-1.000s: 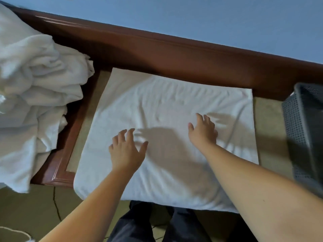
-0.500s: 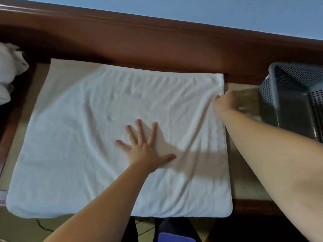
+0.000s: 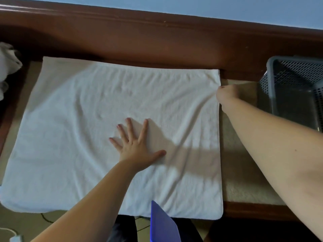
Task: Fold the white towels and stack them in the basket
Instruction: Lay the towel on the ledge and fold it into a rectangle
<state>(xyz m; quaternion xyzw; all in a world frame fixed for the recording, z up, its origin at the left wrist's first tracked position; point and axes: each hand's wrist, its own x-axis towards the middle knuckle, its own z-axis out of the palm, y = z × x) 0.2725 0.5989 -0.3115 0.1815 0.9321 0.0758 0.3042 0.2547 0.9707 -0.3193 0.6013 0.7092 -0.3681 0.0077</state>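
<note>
Left hand presses flat, fingers spread wide, on the white towel mid-frame; right hand pinches its right edge beside the grey basket.

A white towel lies spread flat and slightly wrinkled over the tabletop, its near edge hanging past the front. At the far left, a rumpled heap of more white towels shows only partly. A grey perforated basket stands at the far right, apart from the spread towel.
</note>
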